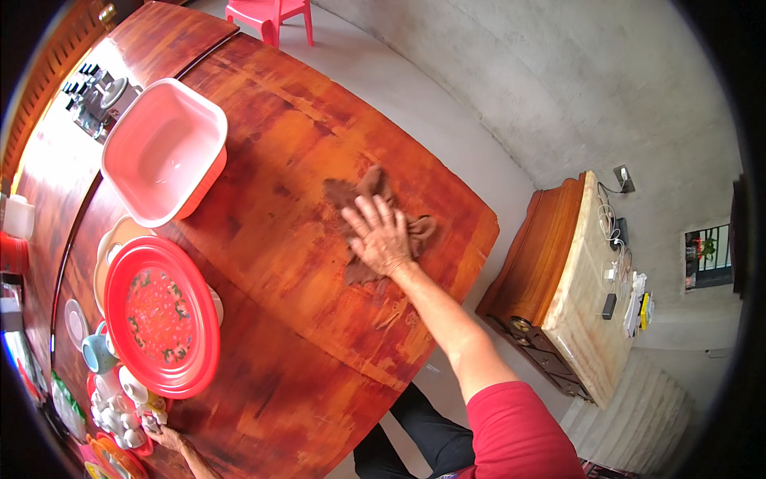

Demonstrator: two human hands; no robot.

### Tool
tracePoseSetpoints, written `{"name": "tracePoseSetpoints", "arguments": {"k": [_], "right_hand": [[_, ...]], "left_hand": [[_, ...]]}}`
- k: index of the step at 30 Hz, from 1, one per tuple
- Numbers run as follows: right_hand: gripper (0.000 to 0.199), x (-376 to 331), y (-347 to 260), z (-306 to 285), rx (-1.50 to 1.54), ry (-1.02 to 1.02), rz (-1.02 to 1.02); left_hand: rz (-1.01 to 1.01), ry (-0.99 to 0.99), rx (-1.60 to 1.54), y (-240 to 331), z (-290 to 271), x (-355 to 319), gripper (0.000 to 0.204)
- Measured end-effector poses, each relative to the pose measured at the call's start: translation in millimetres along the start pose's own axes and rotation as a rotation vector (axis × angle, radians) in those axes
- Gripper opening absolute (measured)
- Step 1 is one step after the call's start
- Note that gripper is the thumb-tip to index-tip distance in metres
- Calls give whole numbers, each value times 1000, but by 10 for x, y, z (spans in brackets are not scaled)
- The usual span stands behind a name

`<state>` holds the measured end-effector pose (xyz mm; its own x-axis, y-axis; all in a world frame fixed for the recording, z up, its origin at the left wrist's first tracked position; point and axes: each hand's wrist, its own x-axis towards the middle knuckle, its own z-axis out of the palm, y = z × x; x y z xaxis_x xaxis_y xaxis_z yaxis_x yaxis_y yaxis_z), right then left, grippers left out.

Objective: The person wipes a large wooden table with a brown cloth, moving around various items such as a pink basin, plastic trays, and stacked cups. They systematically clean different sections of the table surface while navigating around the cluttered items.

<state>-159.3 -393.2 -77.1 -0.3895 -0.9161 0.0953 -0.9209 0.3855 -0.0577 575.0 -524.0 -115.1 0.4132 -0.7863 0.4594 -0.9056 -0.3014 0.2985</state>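
My right hand (380,236) lies flat, fingers spread, pressing a brown cloth (356,191) onto the glossy reddish wooden table (287,144). The cloth sticks out beyond my fingers and on both sides of the palm. My left hand (169,438) shows only partly at the lower left, resting at the table's near edge beside a cluster of small white cups (120,399); whether it holds anything is unclear.
A pink square basin (163,152) stands at the left. A red round tray (162,317) with a flower pattern lies nearer, over a cream dish. A light blue cup (97,353) sits by it. A wooden cabinet (550,279) with a pale top stands right; red chair (271,14) far off.
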Motion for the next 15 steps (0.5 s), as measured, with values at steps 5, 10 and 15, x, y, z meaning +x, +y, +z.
{"name": "tracePoseSetpoints", "arguments": {"k": [5, 10, 15], "right_hand": [[54, -335, 1037, -91, -126, 36, 347], [53, -936, 1323, -73, -118, 11, 819], [57, -595, 937, -15, -145, 23, 894]], "left_hand": [[-41, 48, 132, 55, -178, -212, 43], [67, 255, 340, 122, -481, -1085, 51], [179, -173, 149, 1296, -960, -1888, 57]]}}
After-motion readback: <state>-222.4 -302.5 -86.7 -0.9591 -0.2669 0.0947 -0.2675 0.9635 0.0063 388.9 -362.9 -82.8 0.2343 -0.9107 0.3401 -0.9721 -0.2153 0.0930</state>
